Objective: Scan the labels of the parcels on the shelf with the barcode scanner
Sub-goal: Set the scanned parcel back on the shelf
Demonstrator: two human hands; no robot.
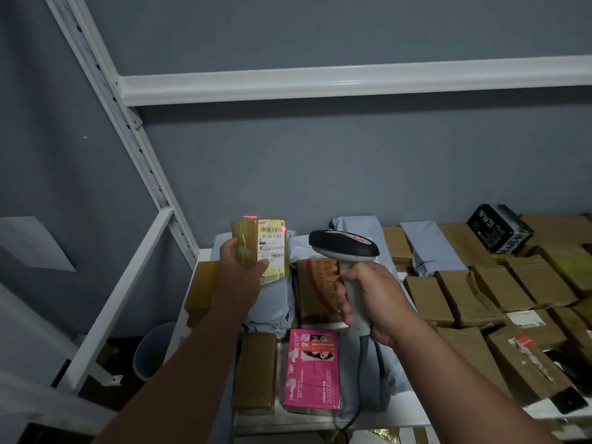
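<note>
Dim, flat indoor light, soft focus throughout, wide-angle bending at the edges, red scanner glow on the label (271, 248).

We see the left hand (238, 262) holding a small parcel (261, 249) up above the shelf (205, 261), near its left end, label (271, 251) toward us. Right of it, the right hand (368, 299) grips the scanner (344, 248), head aimed at the parcel, not touching it. Under both hands lie soft mailer bags (272, 302); nearer us sit a flat box (254, 373) and, just right, a printed box (312, 370). Rows of cardboard boxes (499, 290) fill the shelf's right side. Upper shelf rail (352, 83) runs above. A bin (153, 350) stands on the floor, left of the shelf.
</note>
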